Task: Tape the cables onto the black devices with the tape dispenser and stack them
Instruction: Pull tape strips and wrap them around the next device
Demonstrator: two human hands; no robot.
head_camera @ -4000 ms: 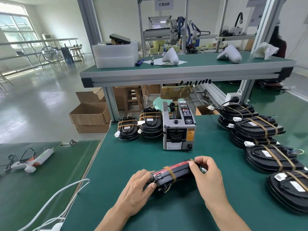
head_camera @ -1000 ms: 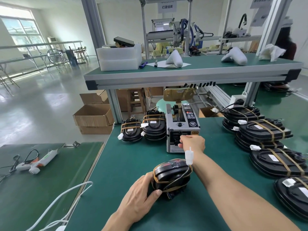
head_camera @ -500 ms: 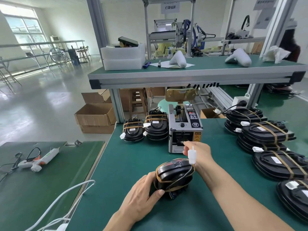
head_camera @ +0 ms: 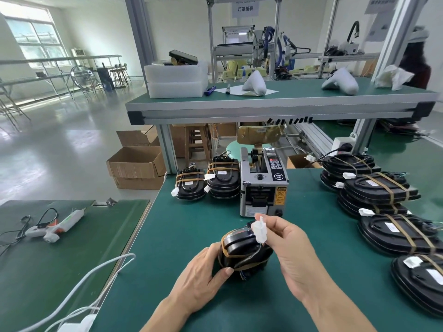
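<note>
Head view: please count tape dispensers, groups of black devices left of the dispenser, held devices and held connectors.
Tape dispenser: 1
Device groups left of it: 2
Black device in left hand: 1
White connector in right hand: 1
Total: 5

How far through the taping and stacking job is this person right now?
Done: taped black devices sit stacked right and beside the tape dispenser.

In hand: the left hand grips an upright device with tape bands; the right hand is by its white connector, whether holding tape is unclear.

Left: finishing and stacking it.
</note>
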